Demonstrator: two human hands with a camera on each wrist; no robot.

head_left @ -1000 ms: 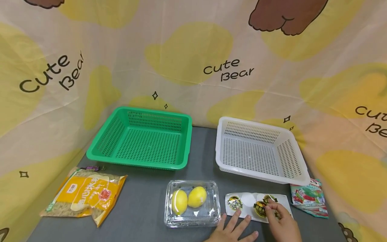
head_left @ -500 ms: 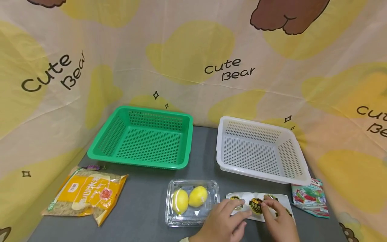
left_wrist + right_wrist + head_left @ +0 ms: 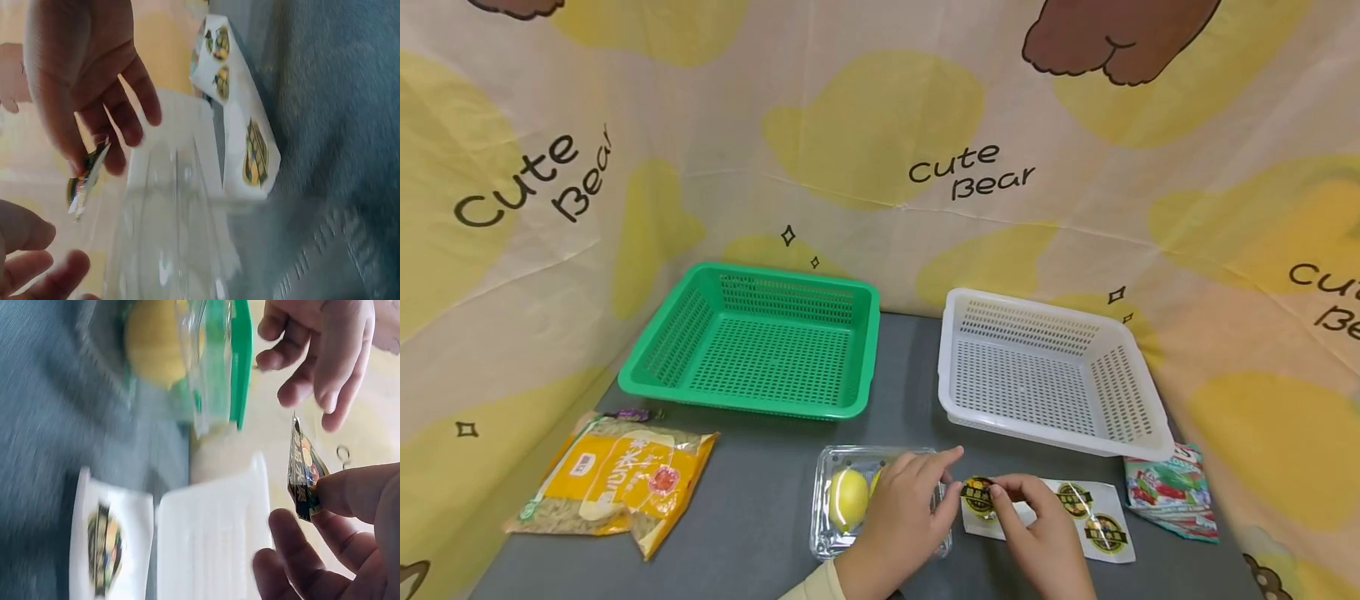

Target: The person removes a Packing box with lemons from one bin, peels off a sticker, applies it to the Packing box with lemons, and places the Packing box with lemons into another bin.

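Between thumb and index finger, my right hand (image 3: 1043,533) pinches a round black-and-gold sticker (image 3: 976,495), lifted off the table in both wrist views. Its free edge points toward my left hand (image 3: 901,518), whose fingers are loosely spread with a small gap to the sticker in the right wrist view. That left hand is above a clear plastic clamshell box (image 3: 818,500) holding two lemons (image 3: 847,500), the second mostly hidden behind the hand. Beneath my right hand lies the white sticker sheet (image 3: 1118,502) with more stickers on it, partly covered.
A green basket (image 3: 745,403) and a white basket (image 3: 1037,431) stand at the back of the grey table. At the left lies an orange-and-clear food bag (image 3: 617,483) beside a small purple packet (image 3: 628,414). A red-and-green packet (image 3: 1170,492) lies at the right.
My right hand has peeled the sticker from the sheet and moved left with it. My left hand has left the sheet and risen over the box, covering one lemon.
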